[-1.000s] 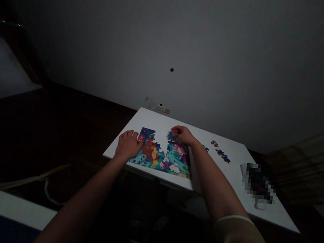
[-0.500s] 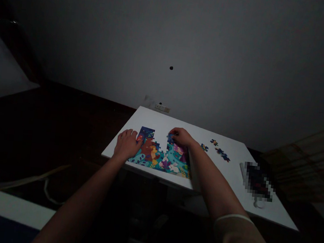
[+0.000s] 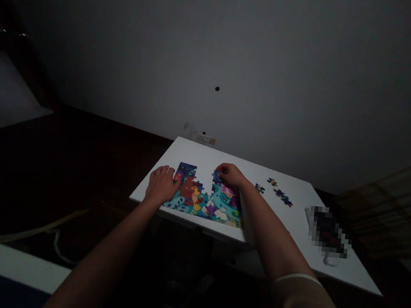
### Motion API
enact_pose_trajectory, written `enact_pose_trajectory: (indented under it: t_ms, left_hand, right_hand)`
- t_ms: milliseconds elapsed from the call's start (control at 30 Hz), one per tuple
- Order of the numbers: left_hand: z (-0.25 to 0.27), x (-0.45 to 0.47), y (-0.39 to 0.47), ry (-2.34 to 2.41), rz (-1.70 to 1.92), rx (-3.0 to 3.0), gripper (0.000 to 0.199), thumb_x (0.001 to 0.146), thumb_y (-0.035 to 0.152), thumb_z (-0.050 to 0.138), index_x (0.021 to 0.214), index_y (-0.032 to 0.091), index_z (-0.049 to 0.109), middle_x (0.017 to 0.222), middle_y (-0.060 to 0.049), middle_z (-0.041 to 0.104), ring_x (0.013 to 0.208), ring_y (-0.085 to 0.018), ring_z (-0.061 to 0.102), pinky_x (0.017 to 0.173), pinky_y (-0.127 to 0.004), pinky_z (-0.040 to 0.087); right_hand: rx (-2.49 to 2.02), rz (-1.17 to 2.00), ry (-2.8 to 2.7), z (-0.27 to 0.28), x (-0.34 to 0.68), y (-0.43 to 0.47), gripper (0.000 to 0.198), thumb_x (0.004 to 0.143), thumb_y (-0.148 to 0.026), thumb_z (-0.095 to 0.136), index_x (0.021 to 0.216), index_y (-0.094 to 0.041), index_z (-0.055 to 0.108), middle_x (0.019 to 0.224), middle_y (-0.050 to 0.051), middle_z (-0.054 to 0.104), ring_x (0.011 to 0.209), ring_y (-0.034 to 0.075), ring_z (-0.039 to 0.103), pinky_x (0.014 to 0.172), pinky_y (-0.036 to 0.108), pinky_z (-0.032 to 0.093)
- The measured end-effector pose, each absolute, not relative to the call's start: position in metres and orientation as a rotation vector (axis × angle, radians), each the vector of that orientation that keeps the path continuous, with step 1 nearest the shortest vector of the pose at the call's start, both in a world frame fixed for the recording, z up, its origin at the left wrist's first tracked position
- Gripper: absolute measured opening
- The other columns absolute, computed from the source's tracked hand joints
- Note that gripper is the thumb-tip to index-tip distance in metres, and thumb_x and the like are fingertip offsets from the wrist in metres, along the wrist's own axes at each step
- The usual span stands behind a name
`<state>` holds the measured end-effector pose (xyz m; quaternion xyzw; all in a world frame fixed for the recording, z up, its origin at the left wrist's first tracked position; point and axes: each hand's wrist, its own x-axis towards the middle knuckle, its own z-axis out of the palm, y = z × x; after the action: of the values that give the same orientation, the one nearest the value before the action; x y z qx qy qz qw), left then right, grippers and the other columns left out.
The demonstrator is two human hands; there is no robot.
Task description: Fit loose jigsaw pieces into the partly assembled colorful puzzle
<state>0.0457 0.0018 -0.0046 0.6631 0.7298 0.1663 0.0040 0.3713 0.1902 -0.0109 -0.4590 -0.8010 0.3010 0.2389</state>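
A partly assembled jigsaw puzzle [image 3: 201,203] with animals and plants in bright colours lies near the front edge of the white table. In its upper middle is a stepped gap where the tabletop shows. My left hand [image 3: 162,184] rests flat, fingers spread, along the puzzle's left edge. At the upper right part, my right hand [image 3: 231,175] has its fingers closed on a dark blue puzzle piece [image 3: 217,176] beside the gap. The hand covers much of that corner, so the piece's full outline is hidden.
Several loose puzzle pieces [image 3: 283,197] lie right of the puzzle on the white table [image 3: 292,230]. Farther right is a blurred-out dark object [image 3: 329,232]. Behind the table stands a grey wall with a socket [image 3: 206,138]. A yellowish strap [image 3: 27,231] shows at lower left.
The view has shifted very slightly. Both hands keep nearly the same places on the puzzle, and no piece has visibly moved.
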Motion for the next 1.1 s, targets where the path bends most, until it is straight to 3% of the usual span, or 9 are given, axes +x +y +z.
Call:
enact_pose_trajectory:
  t_ms: [400, 1100]
  left_hand:
    - [-0.001, 0.048, 0.0, 2.303, 0.491, 2.061, 0.05, 0.114, 0.05, 0.046, 0.14, 0.016, 0.072, 0.157, -0.022, 0.067, 0.147, -0.042, 0.059, 0.123, -0.056, 0.044]
    - [-0.005, 0.047, 0.001, 2.29, 0.553, 2.078, 0.05, 0.113, 0.048, 0.049, 0.14, 0.013, 0.071, 0.156, -0.024, 0.068, 0.147, -0.042, 0.058, 0.123, -0.057, 0.043]
  right_hand:
    - [-1.376, 0.639, -2.199, 0.005, 0.369, 0.177, 0.021, 0.089, -0.009, 0.075, 0.104, -0.02, 0.085, 0.101, 0.008, 0.088, 0.089, 0.022, 0.08, 0.085, 0.032, 0.062]
    - [-1.381, 0.519, -2.398, 0.01, 0.363, 0.158, 0.05, 0.079, -0.004, 0.077, 0.125, -0.023, 0.086, 0.128, 0.011, 0.086, 0.117, 0.028, 0.081, 0.112, 0.043, 0.061]
